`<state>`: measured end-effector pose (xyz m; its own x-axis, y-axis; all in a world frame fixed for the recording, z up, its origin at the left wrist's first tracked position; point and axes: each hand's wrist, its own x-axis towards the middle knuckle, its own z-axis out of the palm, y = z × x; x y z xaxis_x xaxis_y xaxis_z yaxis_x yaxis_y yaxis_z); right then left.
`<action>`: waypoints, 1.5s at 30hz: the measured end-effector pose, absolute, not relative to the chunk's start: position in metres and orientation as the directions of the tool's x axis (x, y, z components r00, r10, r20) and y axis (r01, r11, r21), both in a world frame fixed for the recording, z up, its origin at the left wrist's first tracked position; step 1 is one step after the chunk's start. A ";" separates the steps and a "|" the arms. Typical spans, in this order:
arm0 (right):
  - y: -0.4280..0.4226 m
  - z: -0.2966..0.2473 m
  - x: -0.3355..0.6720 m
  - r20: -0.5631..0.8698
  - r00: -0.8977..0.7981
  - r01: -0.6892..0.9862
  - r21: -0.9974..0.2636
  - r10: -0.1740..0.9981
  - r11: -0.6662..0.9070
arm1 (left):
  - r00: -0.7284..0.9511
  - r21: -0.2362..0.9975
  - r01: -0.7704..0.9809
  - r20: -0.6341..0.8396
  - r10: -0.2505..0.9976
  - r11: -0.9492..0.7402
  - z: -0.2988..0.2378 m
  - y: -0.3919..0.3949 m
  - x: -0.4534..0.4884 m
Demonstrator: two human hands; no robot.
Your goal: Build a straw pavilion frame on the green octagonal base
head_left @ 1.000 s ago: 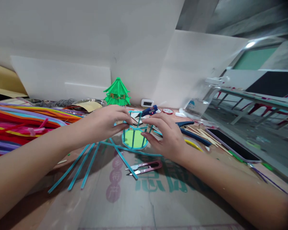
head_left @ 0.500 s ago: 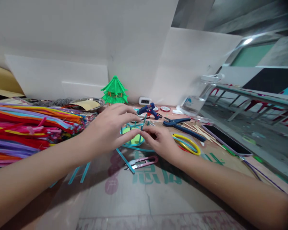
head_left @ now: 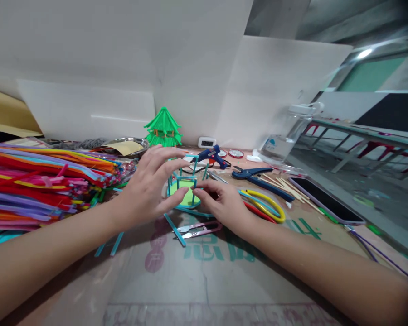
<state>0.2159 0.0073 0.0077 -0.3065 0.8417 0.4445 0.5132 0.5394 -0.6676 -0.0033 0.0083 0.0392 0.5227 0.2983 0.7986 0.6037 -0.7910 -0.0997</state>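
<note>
A small teal pipe-cleaner frame with upright posts stands on a yellow-green base in the middle of the table. My left hand is at its left side, thumb and fingers apart, partly covering the frame. From the right, my right hand pinches the frame by a front post near its thumb and fingertips. Just in front of the base lie pink-handled thread snips, with a loose teal strip across their blades.
Bundled coloured pipe cleaners fill the left. Behind stand a green tree-like model, a small clock and a blue glue gun. Rightward are a blue cutter, wooden sticks, a phone and a water bottle.
My left thumb has drawn back leftward from my right fingertips, and the left hand has spread wider. My right hand has shifted slightly left and lower, still at the frame.
</note>
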 end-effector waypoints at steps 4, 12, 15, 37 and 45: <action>0.007 0.009 0.215 0.462 -0.297 0.539 -0.642 0.836 0.546 | 0.497 -0.065 0.618 0.805 0.325 -0.783 0.038 0.010 -0.003; 0.003 0.009 0.217 0.466 -0.299 0.514 -0.657 0.833 0.552 | 0.472 -0.062 0.627 0.823 0.316 -0.776 0.059 0.001 -0.006; -0.001 0.010 0.220 0.503 -0.284 0.447 -0.684 0.817 0.576 | 0.392 0.029 0.656 0.840 0.374 -0.754 0.075 0.004 -0.015; 0.024 0.010 0.235 0.552 -0.009 0.417 -0.756 0.834 0.505 | 0.170 0.642 0.618 0.454 0.875 -0.453 -0.018 0.028 -0.019; 0.042 0.009 0.229 0.552 0.101 0.460 -0.764 0.828 0.453 | 0.280 0.612 0.592 0.455 0.845 -0.525 -0.022 0.022 -0.019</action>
